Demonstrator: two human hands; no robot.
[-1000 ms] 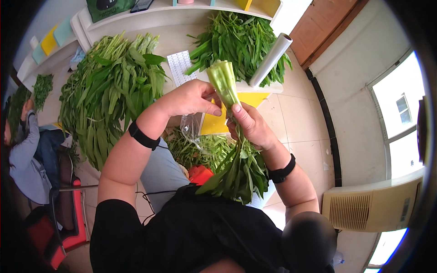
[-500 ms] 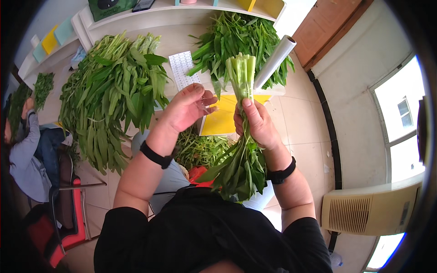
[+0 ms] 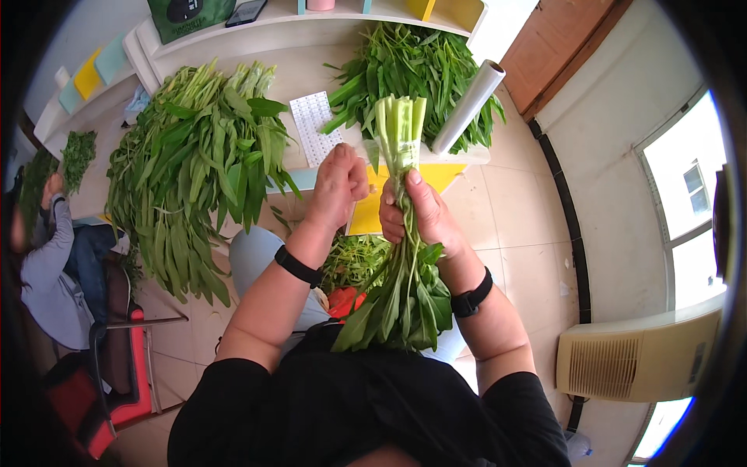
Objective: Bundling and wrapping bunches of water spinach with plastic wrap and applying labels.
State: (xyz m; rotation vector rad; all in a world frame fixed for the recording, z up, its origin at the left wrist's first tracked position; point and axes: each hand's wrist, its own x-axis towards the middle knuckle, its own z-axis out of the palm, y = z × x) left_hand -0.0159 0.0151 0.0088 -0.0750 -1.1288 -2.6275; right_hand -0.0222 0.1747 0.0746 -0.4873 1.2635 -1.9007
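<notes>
A bunch of long-leaved greens [image 3: 401, 124], like water spinach, stands upright with cut stems at the top and leaves hanging down over my lap. My right hand [image 3: 420, 206] is closed round its middle, thumb in front. Shiny clear plastic film [image 3: 405, 153] wraps the stems just above that hand, and a loose flap of it reaches left. My left hand [image 3: 338, 183] is closed beside the bunch, fingers curled in, at the end of that film; its fingertips are mostly hidden.
A big heap of greens [image 3: 194, 156] hangs over the table's front edge at left. Another pile of greens [image 3: 420, 70] lies behind the bunch, beside a roll of clear film [image 3: 471, 105] and a label sheet [image 3: 315, 124]. More greens [image 3: 350, 261] lie below. A person [image 3: 58, 265] handles greens at far left.
My left hand has gone from loosely spread fingers to a closed one and moved right, closer to the stems. The bunch in my right hand has shifted slightly left.
</notes>
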